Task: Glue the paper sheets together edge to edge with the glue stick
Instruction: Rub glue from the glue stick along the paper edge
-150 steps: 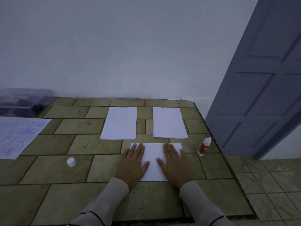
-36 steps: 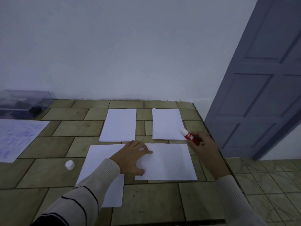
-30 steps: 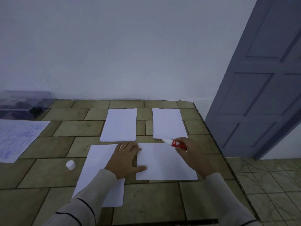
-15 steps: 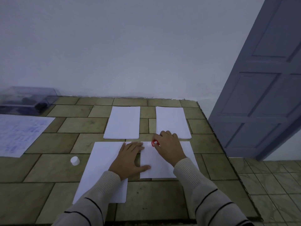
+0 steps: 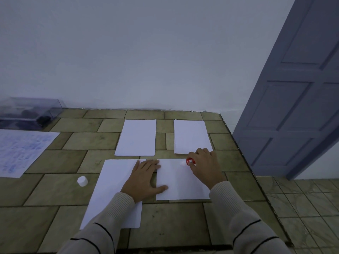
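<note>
On the olive tiled tabletop [image 5: 55,162], left hand [image 5: 143,178] flat, fingers straight, bridging two near white paper sheets [image 5: 110,189]; right hand [image 5: 205,167] grips red glue stick [image 5: 189,161] at the right sheet's [image 5: 181,182] far edge.

The left hand [image 5: 145,178] lies flat, bridging the left sheet [image 5: 111,189] and the right sheet [image 5: 179,182]. The right hand [image 5: 205,167] grips the glue stick [image 5: 190,161] at the right sheet's far edge. A white cap [image 5: 82,181] stands on the tiles [image 5: 55,162], further left
</note>
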